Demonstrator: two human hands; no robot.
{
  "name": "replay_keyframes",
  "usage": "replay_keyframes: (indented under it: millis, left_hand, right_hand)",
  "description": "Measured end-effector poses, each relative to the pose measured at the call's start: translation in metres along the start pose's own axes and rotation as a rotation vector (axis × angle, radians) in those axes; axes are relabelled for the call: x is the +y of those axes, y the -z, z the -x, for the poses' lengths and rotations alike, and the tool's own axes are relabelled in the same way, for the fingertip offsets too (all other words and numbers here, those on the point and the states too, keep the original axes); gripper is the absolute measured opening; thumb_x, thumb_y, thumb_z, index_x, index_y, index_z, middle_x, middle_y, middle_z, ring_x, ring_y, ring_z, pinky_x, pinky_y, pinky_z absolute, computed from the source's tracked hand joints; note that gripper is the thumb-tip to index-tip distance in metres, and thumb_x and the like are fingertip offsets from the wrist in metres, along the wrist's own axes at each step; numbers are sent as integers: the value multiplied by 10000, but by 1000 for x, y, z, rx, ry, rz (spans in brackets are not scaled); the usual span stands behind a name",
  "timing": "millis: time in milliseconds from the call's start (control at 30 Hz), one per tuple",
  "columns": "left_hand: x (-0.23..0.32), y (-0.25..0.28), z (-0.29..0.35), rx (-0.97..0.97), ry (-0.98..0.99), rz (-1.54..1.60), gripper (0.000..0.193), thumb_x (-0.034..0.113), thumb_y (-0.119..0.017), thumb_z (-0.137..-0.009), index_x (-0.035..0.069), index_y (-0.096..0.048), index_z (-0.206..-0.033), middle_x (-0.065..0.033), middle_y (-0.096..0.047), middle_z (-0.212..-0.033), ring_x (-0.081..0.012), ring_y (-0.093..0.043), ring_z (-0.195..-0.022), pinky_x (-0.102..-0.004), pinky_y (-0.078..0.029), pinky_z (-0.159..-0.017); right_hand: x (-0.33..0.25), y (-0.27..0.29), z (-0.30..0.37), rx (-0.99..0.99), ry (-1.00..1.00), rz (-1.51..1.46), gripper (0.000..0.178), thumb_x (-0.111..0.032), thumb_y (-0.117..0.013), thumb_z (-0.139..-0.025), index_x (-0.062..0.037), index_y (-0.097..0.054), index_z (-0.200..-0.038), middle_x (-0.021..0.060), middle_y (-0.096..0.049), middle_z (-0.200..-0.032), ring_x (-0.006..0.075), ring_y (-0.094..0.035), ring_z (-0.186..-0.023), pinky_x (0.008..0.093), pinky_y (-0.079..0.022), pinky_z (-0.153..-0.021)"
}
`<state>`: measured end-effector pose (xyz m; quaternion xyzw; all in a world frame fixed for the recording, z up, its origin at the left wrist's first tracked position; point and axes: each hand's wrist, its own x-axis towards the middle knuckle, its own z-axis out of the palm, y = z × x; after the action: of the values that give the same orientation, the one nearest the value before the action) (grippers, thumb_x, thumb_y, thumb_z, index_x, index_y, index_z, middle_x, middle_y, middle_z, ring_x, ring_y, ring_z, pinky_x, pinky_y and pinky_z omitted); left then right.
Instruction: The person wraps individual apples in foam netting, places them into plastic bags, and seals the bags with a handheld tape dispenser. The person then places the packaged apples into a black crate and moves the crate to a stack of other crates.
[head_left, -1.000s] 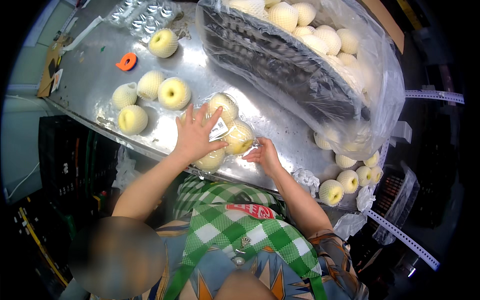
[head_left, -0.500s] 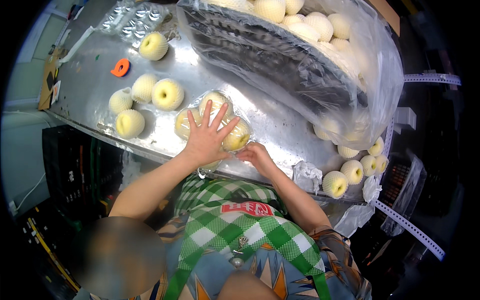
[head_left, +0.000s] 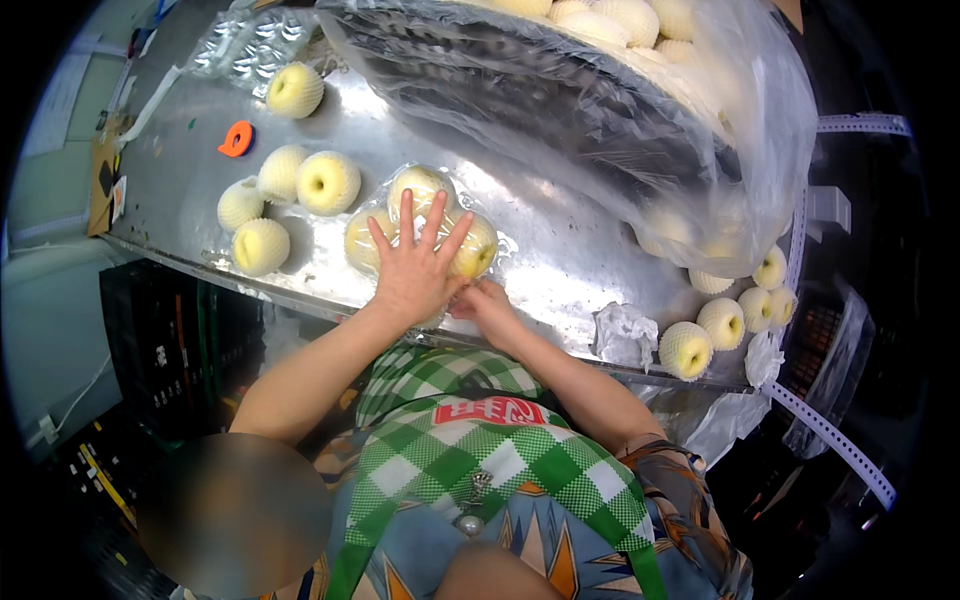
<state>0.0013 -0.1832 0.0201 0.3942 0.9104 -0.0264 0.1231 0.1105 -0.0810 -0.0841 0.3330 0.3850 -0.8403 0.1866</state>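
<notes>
1. Left hand (head_left: 412, 278): fingers spread wide, laid flat over clear-wrapped pack (head_left: 422, 184), clasping nothing. Right hand (head_left: 486, 307): fingers curled at its near-right edge; any hold hidden.
2. Pack: directly beneath left hand; three yellow fruits (head_left: 478, 246) visible inside.
3. Risks, judged: heavy palm pressure, bruising; sharp right-hand tug, torn pack.
4. Plastic-draped dark box (head_left: 520, 125), beyond-right of hands: netted fruit (head_left: 630, 18) within.

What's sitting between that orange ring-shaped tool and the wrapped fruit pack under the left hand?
In the head view, two yellow fruits in foam nets lie between the orange tool and the wrapped fruit pack.
</notes>
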Motion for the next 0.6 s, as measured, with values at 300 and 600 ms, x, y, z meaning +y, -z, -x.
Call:
replay_keyframes:
  millis: [300, 600]
  left_hand:
    - [-14, -13, -21, 188, 112, 148, 779, 450, -616, -816, 220, -256, -1468, -117, -135, -1540, -455, -117, -1383, -716, -219, -967]
    - [-15, 0, -18, 110, -176, 104, 690, 502, -613, -799, 295, -369, -1410, -43, -179, -1538, -295, -147, -1417, -720, -166, -1008]
  right_hand:
    - [-34, 15, -31, 76, 290, 224, 133, -148, -568, -891, -15, -571, -891, 5, -554, -681, 81, -508, -581, 240, -423, -526]
    - [-43, 27, -47, 76, 354, 410, 152, -153, -561, -892, -5, -546, -925, 11, -547, -682, 87, -504, -592, 246, -415, -534]
